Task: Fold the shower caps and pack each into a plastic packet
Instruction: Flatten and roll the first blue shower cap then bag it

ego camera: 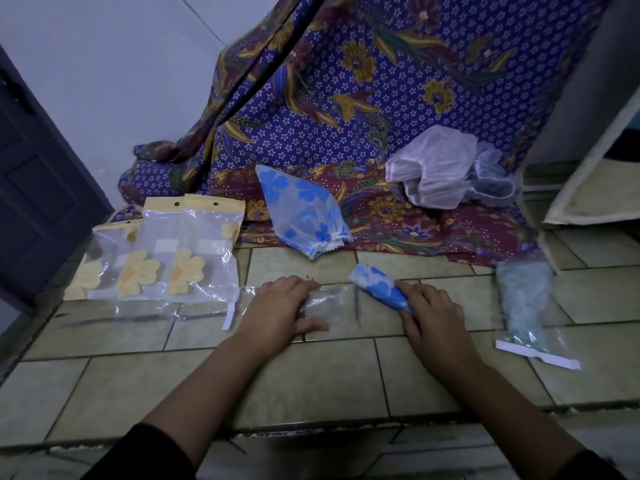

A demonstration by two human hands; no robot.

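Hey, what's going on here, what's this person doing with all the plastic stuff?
A person is packing shower caps. The right hand grips a rolled blue-flowered cap beside the clear packet, which the left hand presses flat on the tiles. The cap is not inside yet. Three yellow-flowered packets lie to the left and a greenish packet to the right. On the batik cloth behind lie another blue-flowered cap and a heap of pale caps.

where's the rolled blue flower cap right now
Head view, just right of centre on the tiled surface: the rolled cap is held by the right hand, beside the clear packet under the left hand.
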